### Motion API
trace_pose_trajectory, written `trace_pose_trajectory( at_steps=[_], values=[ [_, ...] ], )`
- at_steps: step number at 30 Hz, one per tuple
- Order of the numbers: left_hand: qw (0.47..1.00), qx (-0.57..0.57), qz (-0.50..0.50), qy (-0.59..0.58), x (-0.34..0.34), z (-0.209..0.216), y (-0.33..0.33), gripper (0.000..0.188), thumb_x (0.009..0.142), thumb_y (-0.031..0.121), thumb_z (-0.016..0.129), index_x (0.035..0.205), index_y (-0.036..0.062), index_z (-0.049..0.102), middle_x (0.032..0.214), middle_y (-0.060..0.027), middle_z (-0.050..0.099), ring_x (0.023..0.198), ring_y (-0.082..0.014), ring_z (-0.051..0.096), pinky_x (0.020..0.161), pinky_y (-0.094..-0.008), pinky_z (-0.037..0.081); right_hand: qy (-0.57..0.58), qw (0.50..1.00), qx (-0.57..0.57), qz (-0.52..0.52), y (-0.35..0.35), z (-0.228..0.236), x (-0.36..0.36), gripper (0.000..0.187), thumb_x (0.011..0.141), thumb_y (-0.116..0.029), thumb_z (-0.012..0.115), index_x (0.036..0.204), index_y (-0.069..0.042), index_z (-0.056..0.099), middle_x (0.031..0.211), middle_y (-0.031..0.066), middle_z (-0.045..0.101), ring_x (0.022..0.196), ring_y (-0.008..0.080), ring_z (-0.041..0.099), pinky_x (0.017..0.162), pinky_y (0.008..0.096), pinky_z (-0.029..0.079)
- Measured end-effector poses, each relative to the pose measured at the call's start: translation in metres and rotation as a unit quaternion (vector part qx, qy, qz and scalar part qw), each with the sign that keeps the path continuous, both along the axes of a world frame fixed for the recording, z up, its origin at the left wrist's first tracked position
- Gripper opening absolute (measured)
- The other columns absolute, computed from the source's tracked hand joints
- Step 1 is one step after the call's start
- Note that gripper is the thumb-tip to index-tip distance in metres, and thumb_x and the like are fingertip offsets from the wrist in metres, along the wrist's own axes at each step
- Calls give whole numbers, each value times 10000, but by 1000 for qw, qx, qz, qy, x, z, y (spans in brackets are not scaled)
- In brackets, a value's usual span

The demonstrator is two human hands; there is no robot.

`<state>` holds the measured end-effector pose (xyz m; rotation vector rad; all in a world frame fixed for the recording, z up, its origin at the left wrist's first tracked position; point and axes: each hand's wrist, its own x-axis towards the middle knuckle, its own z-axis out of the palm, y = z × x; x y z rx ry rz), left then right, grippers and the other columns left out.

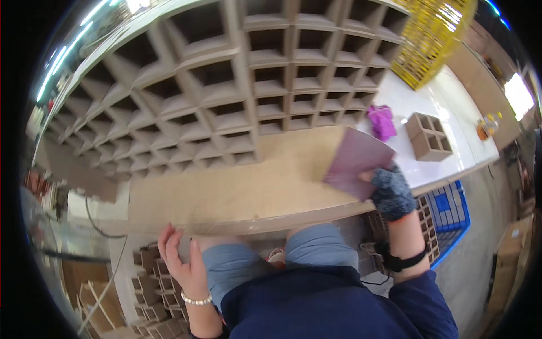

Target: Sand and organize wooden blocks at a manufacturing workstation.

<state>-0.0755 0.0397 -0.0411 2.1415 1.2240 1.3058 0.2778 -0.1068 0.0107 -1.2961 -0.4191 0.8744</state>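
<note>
My right hand [390, 192], in a dark grey glove that leaves the fingertips bare, grips a flat maroon sheet [355, 161] by its near right corner. The sheet is tilted above the right part of the wooden board [226, 195] and is blurred; its material I cannot tell. My left hand [183, 263] is bare, with a beaded bracelet on the wrist. It hovers open near the front edge of the work surface, fingers apart and nothing in them. Beyond the board stand stacked brown-grey dividers with square cells [214, 79], their openings facing me.
Right of the stacks lie a purple cloth [382, 122] and a small four-cell block [428, 137] on the white tabletop [451, 104]. Farther off are a yellow crate [432, 39] and a bottle [488, 125]. A blue crate [449, 217] and more cell blocks [158, 282] sit below.
</note>
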Motion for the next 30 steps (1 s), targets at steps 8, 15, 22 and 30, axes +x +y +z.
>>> trace_pose_trajectory(
  at_steps=[8, 15, 22, 30],
  values=[
    [823, -399, -342, -216, 85, 34, -49, 316, 783, 107, 659, 1055, -13, 552, 1036, -72, 587, 944, -137, 536, 830, -296, 426, 64, 942, 0, 329, 15, 18, -74, 542, 754, -185, 693, 1212, -9, 463, 1120, 75, 555, 1053, 145, 494, 898, 303, 413],
    [856, -398, -248, -216, 87, 11, -40, 191, 849, 96, 584, 1011, -5, 574, 994, -55, 614, 879, -105, 548, 810, -255, 423, -504, 863, 3, -22, -45, 32, 95, 590, 772, -201, 684, 1277, -43, 422, 1174, 50, 504, 1050, 169, 480, 938, 338, 387],
    [875, -380, -222, -202, 111, -1, -34, 240, 861, 107, 567, 1060, -26, 571, 1024, -57, 608, 916, -117, 541, 836, -266, 416, -510, 621, -594, 42, -68, 73, 197, 631, 705, -239, 665, 1289, -203, 430, 1217, 168, 477, 1077, 318, 511, 922, 353, 416],
    [871, -405, -173, -217, 110, -13, -16, 257, 860, 94, 566, 1091, -17, 550, 1069, -62, 591, 945, -125, 534, 872, -265, 400, -543, 608, -571, 96, -66, 37, 226, 487, 746, -193, 619, 1221, -201, 513, 1105, 140, 577, 1006, 282, 565, 873, 359, 451]
  ],
)
